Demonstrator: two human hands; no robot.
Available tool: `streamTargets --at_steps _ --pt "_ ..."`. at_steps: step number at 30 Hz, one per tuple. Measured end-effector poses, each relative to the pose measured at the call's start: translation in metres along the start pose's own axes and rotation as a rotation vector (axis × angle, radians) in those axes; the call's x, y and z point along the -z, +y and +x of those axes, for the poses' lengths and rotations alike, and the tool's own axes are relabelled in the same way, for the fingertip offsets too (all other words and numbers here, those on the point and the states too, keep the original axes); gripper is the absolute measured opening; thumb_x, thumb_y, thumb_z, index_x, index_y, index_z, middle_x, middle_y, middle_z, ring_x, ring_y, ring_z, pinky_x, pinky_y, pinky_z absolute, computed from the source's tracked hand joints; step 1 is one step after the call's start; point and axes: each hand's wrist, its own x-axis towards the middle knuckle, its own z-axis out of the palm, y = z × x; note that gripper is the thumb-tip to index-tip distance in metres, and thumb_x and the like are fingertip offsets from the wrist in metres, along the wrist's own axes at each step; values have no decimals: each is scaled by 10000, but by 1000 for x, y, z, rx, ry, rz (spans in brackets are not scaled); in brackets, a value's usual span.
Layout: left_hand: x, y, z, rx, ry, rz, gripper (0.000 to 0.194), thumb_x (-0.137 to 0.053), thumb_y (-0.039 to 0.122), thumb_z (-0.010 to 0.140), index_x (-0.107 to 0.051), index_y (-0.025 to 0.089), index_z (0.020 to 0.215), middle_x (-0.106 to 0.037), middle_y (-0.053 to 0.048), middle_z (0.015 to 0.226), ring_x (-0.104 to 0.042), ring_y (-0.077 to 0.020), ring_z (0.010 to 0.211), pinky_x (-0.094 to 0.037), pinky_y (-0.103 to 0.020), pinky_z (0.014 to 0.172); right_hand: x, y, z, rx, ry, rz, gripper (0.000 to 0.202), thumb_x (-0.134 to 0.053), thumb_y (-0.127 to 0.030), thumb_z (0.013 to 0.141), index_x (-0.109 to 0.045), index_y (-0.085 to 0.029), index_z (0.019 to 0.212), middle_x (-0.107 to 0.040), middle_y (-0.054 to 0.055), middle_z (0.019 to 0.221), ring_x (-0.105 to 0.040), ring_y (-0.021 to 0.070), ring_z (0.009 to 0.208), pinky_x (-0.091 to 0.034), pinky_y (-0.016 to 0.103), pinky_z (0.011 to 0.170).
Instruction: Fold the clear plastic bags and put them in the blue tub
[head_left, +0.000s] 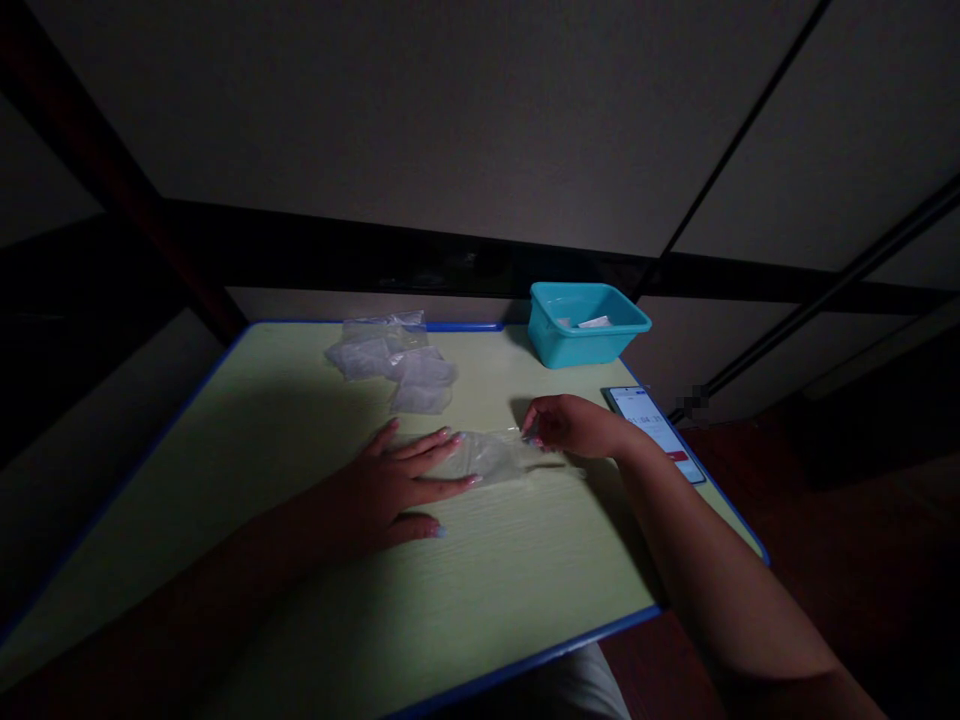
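Observation:
A clear plastic bag (496,457) lies flat across the middle of the table. My left hand (401,482) rests on its left end, palm down with the fingers spread. At the opposite end, my right hand (566,425) has its thumb and fingers pinched together on the bag's edge. The fingertips partly cover that edge, so the exact grip is hard to see. Beyond my left hand lies a loose pile of similar clear bags (424,380), overlapping one another.
A turquoise plastic basket (581,345) with some pale items inside stands at the back right. A phone (652,430) showing a timer lies along the right edge of the blue-rimmed table (480,590). Behind the table rises a panelled surface (420,130).

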Motion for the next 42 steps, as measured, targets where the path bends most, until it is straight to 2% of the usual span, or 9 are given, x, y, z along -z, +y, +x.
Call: streamTargets --at_steps 5,11,13,18,22,28,34,39,42 --pt "-3 -1 -1 -9 25 14 522 -419 563 919 -256 477 1407 -143 -90 1554 -184 -346 1408 -55 -694 1023 13 -11 -18 88 166 -184 156 -610 -306 829 -606 -159 882 -587 7 708 -504 123 628 -371 234 568" --pt "-5 1 0 12 55 2 550 -434 606 892 -284 463 1402 -167 -107 1544 -210 -368 1396 -43 -707 1011 19 -26 -36 224 -88 -306 182 -737 -231 736 -650 -186 889 -595 19 875 -530 141 786 -399 246 703" --pt "-4 3 0 17 61 -3 585 -436 645 868 -302 447 1401 -173 -122 1540 -217 -380 1390 -23 -710 1009 17 -27 -34 210 -127 -331 166 -740 -190 728 -654 -188 870 -607 26 909 -534 145 814 -397 245 716" --pt "-2 4 -1 15 74 1 600 -430 659 861 -303 437 1405 -205 -125 1532 -226 -375 1389 -27 -697 1019 16 -22 -28 147 -132 -330 62 -656 -104 765 -658 -166 763 -621 15 789 -542 125 714 -394 231 651" --pt "-1 4 -1 31 54 4 587 -441 641 868 -281 458 1403 -180 -106 1541 -213 -360 1396 -65 -692 1023 17 -16 -26 143 -160 -346 68 -633 -108 776 -682 -152 794 -651 34 820 -571 136 744 -406 242 678" --pt "3 8 0 59 31 -5 569 -451 624 874 -300 457 1397 -180 -116 1539 -195 -361 1401 -52 -713 1009 15 -15 -25 -17 -251 -449 82 -674 -187 765 -691 -137 828 -657 60 850 -576 168 764 -403 262 657" --pt "3 7 -2 46 43 -18 574 -439 640 869 -315 447 1396 -190 -112 1536 -210 -369 1395 -71 -704 1020 14 -14 -27 -23 -230 -508 103 -684 -164 737 -667 -173 838 -639 47 885 -557 184 831 -392 275 696" --pt "1 5 -3 41 44 6 573 -441 628 875 -292 458 1401 -182 -102 1542 -211 -359 1397 -79 -696 1029 17 -13 -28 -58 -239 -470 112 -575 -91 760 -654 -169 774 -627 32 787 -539 156 727 -371 268 627" --pt "1 5 -2 53 35 9 579 -440 640 868 -299 459 1399 -184 -98 1540 -223 -366 1391 -89 -697 1028 20 -12 -31 -91 -267 -436 89 -604 -102 744 -651 -164 788 -622 23 756 -534 146 683 -356 261 586"
